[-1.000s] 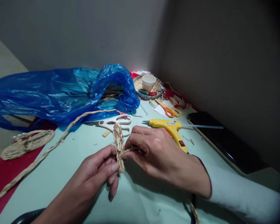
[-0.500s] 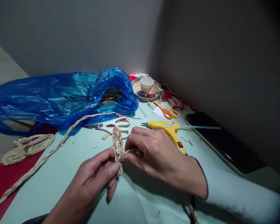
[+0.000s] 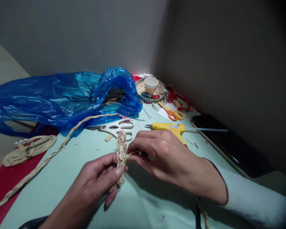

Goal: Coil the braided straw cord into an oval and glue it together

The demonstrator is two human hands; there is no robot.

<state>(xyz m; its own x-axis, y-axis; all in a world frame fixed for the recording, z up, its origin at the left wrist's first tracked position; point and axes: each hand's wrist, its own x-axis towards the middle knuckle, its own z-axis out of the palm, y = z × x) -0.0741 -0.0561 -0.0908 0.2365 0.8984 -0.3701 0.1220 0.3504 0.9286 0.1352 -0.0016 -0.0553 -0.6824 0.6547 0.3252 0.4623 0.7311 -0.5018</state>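
A narrow oval coil of braided straw cord [image 3: 121, 146] stands on end between my hands. My left hand [image 3: 101, 178] is closed on its lower part, thumb in front and fingers behind. With thumb and forefinger, my right hand [image 3: 157, 152] pinches the loose cord end [image 3: 133, 153] that leaves the coil's right side. Just behind the coil lie white-handled scissors [image 3: 116, 127]. Partly covered by my right hand, a yellow hot glue gun [image 3: 168, 128] holds a long glue stick [image 3: 205, 129].
A blue plastic bag [image 3: 69, 98] fills the back left. Loose braided cord [image 3: 50, 163] and a cord bundle [image 3: 30, 150] lie at left. Behind are a woven basket [image 3: 139, 85] with a paper cup [image 3: 151, 85] and orange scissors [image 3: 172, 114]. A black tablet-like device [image 3: 231, 143] lies right.
The coil is now a little lower and more upright in my left hand. My right hand, still pinching the cord, has shifted slightly right, and its forearm covers more of the glue gun.
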